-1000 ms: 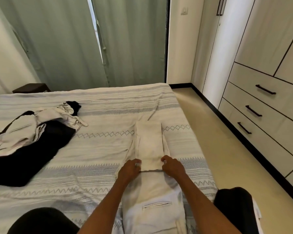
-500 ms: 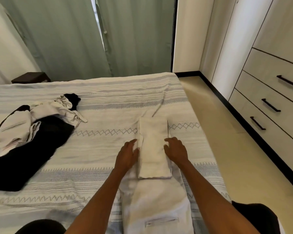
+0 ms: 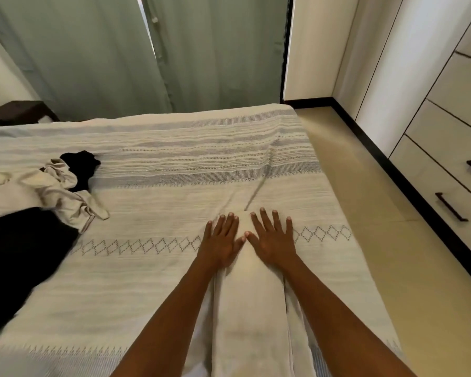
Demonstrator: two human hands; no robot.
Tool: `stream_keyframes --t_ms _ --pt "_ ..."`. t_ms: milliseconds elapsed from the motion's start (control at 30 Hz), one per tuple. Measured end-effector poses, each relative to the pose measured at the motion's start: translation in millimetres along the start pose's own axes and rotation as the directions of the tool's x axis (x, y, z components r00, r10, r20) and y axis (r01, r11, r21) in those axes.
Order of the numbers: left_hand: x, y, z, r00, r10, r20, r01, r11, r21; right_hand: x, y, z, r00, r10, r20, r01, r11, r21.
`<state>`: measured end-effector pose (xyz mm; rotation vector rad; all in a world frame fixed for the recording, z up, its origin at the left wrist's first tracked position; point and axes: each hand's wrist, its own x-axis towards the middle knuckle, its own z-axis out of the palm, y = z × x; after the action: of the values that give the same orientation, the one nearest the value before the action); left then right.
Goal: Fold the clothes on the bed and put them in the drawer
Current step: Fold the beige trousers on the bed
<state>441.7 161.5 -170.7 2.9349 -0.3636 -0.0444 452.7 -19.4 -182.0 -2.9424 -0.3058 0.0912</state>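
White folded garment (image 3: 249,308) on bed (image 3: 152,270), left hand (image 3: 221,240) and right hand (image 3: 273,238) flat, fingers (image 3: 266,219) released, drawers (image 3: 454,170) closed

Two hands lie on the bed (image 3: 152,268): the left hand (image 3: 220,242) and the right hand (image 3: 273,238), each flat with fingers straight, both on one folded pale garment (image 3: 249,308). Two more garments lie in one heap at the left: one black garment (image 3: 19,257) and one crumpled beige garment (image 3: 38,191) on top of it. That makes three garments on one bed. Two green curtains (image 3: 120,55) hang behind the bed. At the right, two drawer handles (image 3: 450,206) show on the drawers (image 3: 433,170); three drawer fronts are in view. One dark bedside stand (image 3: 17,111) shows at the far left.
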Motion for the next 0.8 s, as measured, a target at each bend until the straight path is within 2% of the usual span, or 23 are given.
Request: stream_keyframes --t_ms 100,233,367,433,500,633,700,733,800 --pt "6 -4 13 0.998 -0.054 0.018 0.056 0.994 -0.094 12 11 10 0.999 0.032 -0.009 -0.032 0.999 0.029" --pt "1 -2 8 0.998 -0.051 0.045 0.057 0.990 -0.132 13 8 4 0.998 0.045 0.034 -0.048 0.996 0.075" --pt "-31 -2 -1 0.999 -0.035 0.037 0.044 0.962 -0.268 -18 -9 -10 0.997 0.035 -0.064 -0.034 0.999 0.016" --pt "-61 -7 -6 1.000 -0.019 0.012 0.022 0.935 -0.355 -50 -30 -17 0.987 -0.049 -0.150 0.058 0.997 0.057" --pt "-105 -12 -18 0.998 -0.052 -0.021 0.036 0.883 -0.468 -97 -53 -23 0.971 -0.169 -0.167 0.188 0.977 0.104" --pt "-169 -24 -22 0.966 -0.240 0.095 0.244 0.730 -0.638 -152 -73 0 0.980 -0.195 -0.049 0.198 0.977 0.082" --pt "-211 -29 -32 0.961 -0.259 0.097 0.256 0.696 -0.671 -182 -82 9 0.987 -0.158 0.015 0.157 0.985 0.074" --pt "-223 -30 -34 0.964 -0.255 0.070 0.238 0.722 -0.650 -191 -83 11 0.988 -0.140 0.064 0.136 0.988 0.073" --pt "-258 -26 -41 0.961 -0.277 -0.021 0.225 0.822 -0.523 -214 -86 10 0.988 -0.145 0.049 0.141 0.987 0.076"
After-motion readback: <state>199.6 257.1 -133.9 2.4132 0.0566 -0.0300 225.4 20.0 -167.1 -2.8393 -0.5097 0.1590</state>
